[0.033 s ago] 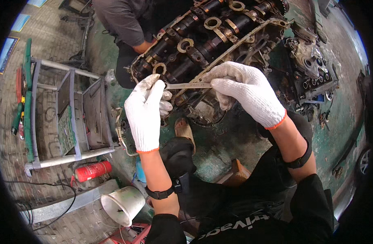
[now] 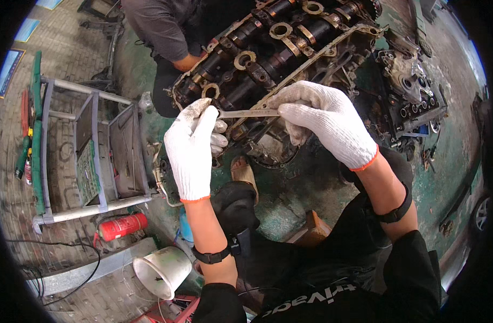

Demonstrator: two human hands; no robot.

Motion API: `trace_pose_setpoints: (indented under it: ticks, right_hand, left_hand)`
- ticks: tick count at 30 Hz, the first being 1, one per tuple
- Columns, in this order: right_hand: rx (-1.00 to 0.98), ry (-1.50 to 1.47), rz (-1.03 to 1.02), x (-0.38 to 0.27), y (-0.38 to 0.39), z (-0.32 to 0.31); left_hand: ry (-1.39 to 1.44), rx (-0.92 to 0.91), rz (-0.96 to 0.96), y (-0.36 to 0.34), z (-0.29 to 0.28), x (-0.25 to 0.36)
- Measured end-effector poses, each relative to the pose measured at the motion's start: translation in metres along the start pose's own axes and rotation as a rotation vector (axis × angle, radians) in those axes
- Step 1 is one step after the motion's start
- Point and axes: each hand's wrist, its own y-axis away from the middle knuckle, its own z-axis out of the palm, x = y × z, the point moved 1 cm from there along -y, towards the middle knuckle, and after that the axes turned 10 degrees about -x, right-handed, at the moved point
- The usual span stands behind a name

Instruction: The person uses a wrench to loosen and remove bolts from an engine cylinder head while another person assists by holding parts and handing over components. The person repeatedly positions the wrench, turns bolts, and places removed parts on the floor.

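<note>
Both hands are gloved in white knit with orange cuffs. My left hand [image 2: 191, 148] is closed loosely round the head end of a flat wrench [image 2: 248, 113], fingers curled over it. My right hand [image 2: 326, 123] pinches the other end, thumb and fingers clamped on the shank. So the wrench bridges the two, lying nearly level right at the front edge of the engine head [image 2: 279, 54]. Whether its jaw is actually seated on a bolt I can't tell, the left glove covers that bit.

Handling-wise I'd guess the wrench is thin stamped steel: light, stiff, no give, and probably oily given how grimy everything is, so knit gloves could slip on the flat faces. Best purchase looks like the far end of the shank for leverage, with the other hand steadying the head. The engine head itself looks like a heavy casting, not something to shift by hand.

Further out: a red extinguisher [image 2: 121, 226] lies on the floor at lower left, a long cylinder with a label patch I can't make out. Just beside it, a white bucket [image 2: 163, 271] tipped on its side. A grey metal rack [image 2: 90, 161] stands left, holding a green printed panel. Blue rectangular signs sit at the far upper left. Another person [image 2: 160, 32] in grey crouches behind the engine.
</note>
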Motion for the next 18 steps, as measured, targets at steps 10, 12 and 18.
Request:
trace_pose_setpoints:
  ticks: [10, 12, 18]
  right_hand:
    - [-0.215, 0.120, 0.214, -0.007, -0.001, -0.012]
    - [-0.291, 0.057, 0.257, -0.004, 0.000, -0.009]
    - [-0.536, -0.242, 0.391, 0.031, 0.003, 0.050]
  left_hand:
    - [0.005, -0.060, -0.118, 0.000, -0.004, 0.003]
    - [-0.015, -0.064, -0.100, 0.000, -0.004, 0.003]
    - [-0.074, -0.054, -0.012, -0.001, -0.003, 0.002]
